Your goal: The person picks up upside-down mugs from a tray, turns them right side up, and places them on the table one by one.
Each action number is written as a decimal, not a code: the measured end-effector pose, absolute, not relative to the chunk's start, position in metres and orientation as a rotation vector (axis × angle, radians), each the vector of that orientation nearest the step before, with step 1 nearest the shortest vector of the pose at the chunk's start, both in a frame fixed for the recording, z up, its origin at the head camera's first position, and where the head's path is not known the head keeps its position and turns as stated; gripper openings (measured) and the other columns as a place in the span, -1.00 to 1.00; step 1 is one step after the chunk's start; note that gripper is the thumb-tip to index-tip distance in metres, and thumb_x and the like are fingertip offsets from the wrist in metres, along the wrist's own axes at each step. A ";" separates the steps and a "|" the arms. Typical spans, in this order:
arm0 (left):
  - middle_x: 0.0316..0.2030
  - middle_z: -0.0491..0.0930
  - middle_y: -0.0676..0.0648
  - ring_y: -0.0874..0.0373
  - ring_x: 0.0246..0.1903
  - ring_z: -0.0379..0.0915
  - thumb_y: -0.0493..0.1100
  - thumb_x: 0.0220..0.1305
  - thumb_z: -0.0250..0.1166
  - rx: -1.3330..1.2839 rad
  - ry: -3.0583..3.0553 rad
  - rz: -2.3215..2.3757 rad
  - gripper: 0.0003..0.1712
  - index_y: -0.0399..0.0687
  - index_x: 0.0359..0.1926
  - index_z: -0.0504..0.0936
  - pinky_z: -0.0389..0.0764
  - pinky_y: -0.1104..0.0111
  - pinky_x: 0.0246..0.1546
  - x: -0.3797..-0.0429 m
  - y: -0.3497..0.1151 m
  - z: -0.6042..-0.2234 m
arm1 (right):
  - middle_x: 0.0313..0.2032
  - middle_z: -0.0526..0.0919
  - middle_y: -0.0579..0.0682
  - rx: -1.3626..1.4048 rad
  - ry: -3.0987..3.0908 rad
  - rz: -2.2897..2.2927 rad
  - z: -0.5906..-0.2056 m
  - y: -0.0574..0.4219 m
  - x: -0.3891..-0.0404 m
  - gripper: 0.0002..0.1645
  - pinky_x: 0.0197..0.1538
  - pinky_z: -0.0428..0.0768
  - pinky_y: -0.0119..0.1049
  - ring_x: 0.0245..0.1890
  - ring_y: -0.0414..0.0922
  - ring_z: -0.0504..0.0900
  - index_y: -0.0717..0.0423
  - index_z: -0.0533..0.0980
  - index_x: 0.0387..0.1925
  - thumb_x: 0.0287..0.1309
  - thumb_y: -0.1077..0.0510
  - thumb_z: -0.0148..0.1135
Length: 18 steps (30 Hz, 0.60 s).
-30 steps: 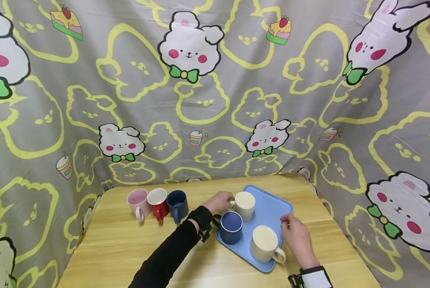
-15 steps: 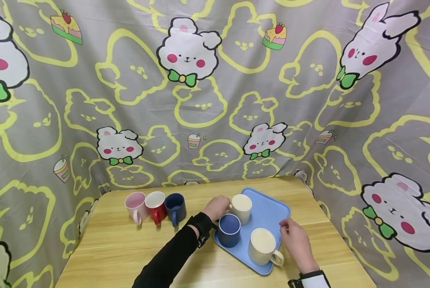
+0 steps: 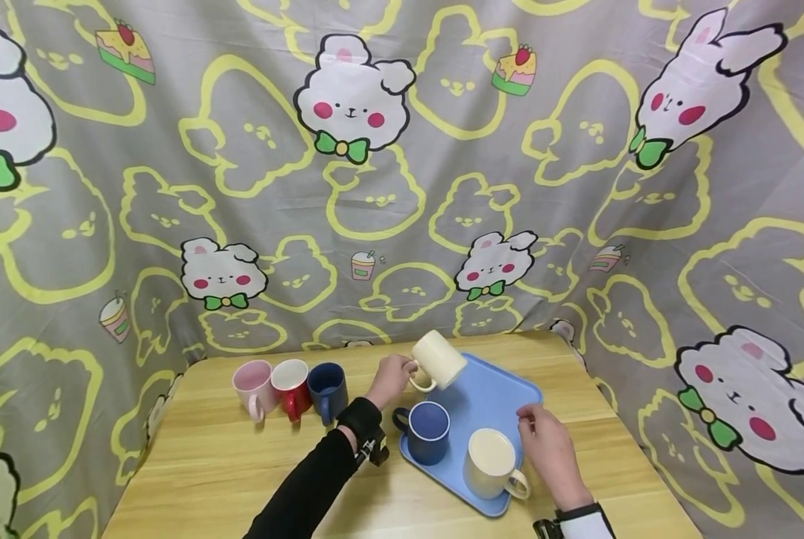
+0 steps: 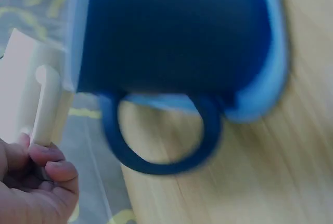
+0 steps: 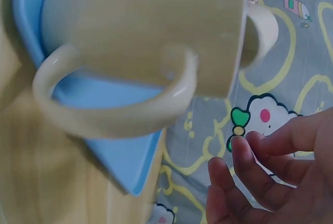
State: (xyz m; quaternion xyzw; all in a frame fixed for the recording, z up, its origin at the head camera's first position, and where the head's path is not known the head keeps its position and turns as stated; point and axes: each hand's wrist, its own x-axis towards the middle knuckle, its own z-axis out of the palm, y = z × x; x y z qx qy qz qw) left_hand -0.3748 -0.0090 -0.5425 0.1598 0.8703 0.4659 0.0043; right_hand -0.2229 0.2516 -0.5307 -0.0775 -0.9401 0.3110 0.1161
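Observation:
My left hand (image 3: pixel 390 378) pinches the handle of a cream mug (image 3: pixel 439 359), which is raised and tilted over the far left part of the blue tray (image 3: pixel 492 397). In the left wrist view, thumb and fingertips close on the lower end of that mug's handle (image 4: pixel 46 104). A dark blue mug (image 3: pixel 429 434) stands on the tray below the left hand, its handle pointing left. Nearer the front corner stands a second cream mug (image 3: pixel 489 464), handle to the right. My right hand (image 3: pixel 552 453) hovers by the tray's right edge, fingers loosely bent and holding nothing.
Left of the tray, a pink mug (image 3: pixel 254 385), a red mug (image 3: pixel 291 389) with a white inside and another blue mug (image 3: pixel 328 389) stand in a row on the wooden table (image 3: pixel 240 464). A patterned grey curtain (image 3: pixel 375 195) hangs behind and at both sides.
My left hand has lifted the cream mug from the tray and tilted it, moving slightly up and to the left. The right hand has barely moved.

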 end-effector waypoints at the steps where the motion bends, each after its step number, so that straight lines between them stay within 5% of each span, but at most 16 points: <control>1: -0.57 0.50 0.00 0.27 -0.65 0.27 -0.31 0.51 0.13 0.419 2.580 1.626 -0.69 -0.38 -0.38 0.67 0.28 0.47 -0.57 -0.373 -0.011 -0.541 | -0.17 0.68 0.22 -0.217 -2.747 0.909 -0.530 0.249 -0.223 -0.77 -0.18 0.66 -0.01 -0.17 0.12 0.68 0.34 0.58 -0.06 0.34 0.31 0.09; 5: -0.53 0.44 0.03 0.30 -0.63 0.23 -0.28 0.56 0.07 0.177 2.051 2.024 -0.68 -0.51 -0.23 0.61 0.28 0.50 -0.57 -0.365 -0.018 -0.538 | -0.19 0.69 0.20 -0.167 -2.718 0.921 -0.525 0.239 -0.224 -0.79 -0.15 0.66 0.00 -0.18 0.10 0.68 0.32 0.58 -0.07 0.34 0.31 0.11; 18: -0.42 0.40 0.05 0.29 -0.53 0.14 -0.27 0.64 -0.18 -0.073 0.954 2.296 -0.65 -0.19 -0.28 0.49 0.22 0.54 -0.48 -0.320 -0.022 -0.540 | -0.20 0.68 0.15 -0.067 -2.703 0.946 -0.519 0.212 -0.224 -0.80 -0.10 0.65 0.01 -0.19 0.06 0.68 0.30 0.59 -0.09 0.33 0.31 0.13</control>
